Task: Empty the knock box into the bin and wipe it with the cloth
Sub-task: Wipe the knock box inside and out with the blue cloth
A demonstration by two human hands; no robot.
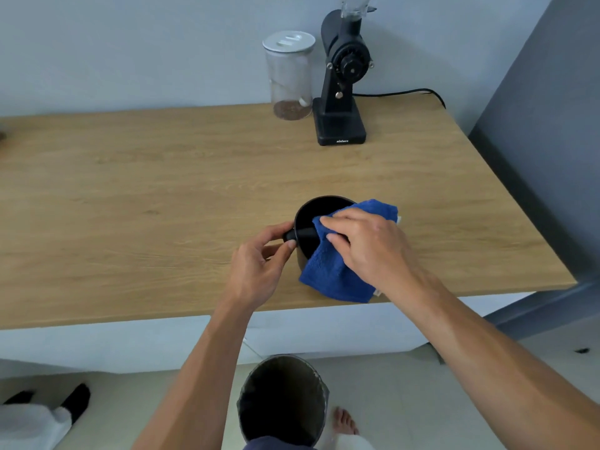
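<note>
At the floor, bin: mouth up, below the surface edge.
Left hand: pinches the knock box at its bar's left end, likely steadying it.
Right hand: fingers fairly flat, pressing the cloth over the rim.
Knock box: upright near the front edge, mouth up; bar runs left to right.

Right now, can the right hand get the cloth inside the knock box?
Probably yes: the right hand presses the cloth over the open knock box. Only the knock bar crosses it, its end held by the left hand, so wipe either side.
</note>
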